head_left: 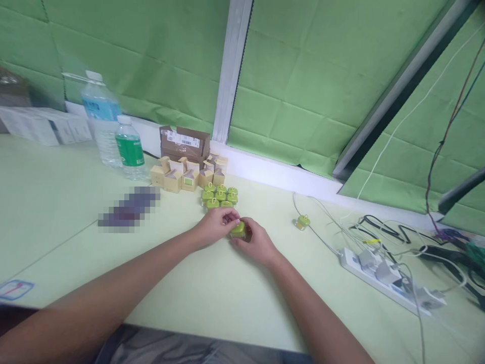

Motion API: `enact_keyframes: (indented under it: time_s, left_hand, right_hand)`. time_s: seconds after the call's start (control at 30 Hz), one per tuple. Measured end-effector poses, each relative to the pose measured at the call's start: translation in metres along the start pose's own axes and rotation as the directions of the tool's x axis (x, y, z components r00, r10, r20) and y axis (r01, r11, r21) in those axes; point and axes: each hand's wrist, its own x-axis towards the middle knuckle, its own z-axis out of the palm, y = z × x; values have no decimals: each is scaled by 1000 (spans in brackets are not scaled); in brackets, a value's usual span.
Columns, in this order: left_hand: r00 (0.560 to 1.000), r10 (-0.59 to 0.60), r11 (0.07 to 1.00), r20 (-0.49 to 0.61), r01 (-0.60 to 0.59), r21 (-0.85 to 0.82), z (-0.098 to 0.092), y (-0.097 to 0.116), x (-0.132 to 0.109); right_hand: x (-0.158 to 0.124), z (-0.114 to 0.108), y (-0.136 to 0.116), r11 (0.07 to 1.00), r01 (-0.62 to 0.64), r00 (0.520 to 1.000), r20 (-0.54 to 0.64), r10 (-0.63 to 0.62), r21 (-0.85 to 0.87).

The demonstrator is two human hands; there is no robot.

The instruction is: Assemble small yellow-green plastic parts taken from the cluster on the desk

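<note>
Between my hands is a small clear jar with a green lid (238, 230), low over or on the table. My right hand (258, 243) curls around its right side, thumb near the base. My left hand (215, 225) pinches at the top of the lid, where its fingertips hide the loop. Just beyond my left hand stand several matching green-lidded jars (220, 196), grouped in rows with pale loops on top. Farther right, another such jar (303, 222) sits by itself beside a cable.
Several opened small cardboard boxes (173, 181) stand before a brown carton (185, 144). Two water bottles (131, 151) are at the back left. A power strip (382, 283) with plugs and tangled cables (382, 230) occupies the right. A pixelated dark object (131, 210) lies left.
</note>
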Motion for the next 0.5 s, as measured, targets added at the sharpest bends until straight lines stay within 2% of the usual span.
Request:
enact_keyframes:
  time_s: [0.13,0.2,0.33,0.5]
  left_hand:
    - [998,-28,999,-58,26,-47,2,-3,2]
    - [995,-71,990,-76,61,-124,5,-4,3]
    - [989,-148,952,-24,135,-274,8,-5,3]
    - [996,-77,993,-43,73,-88,5,-5,2]
  right_hand:
    - [1,3,9,1000,-2,999,-40,2,15]
    - [2,5,10,1000,-2,997,-75,1,-8]
    - [1,5,2,1000,1,999,-51,-2,-12]
    - [0,0,-3,991,-67,996,61,60,112]
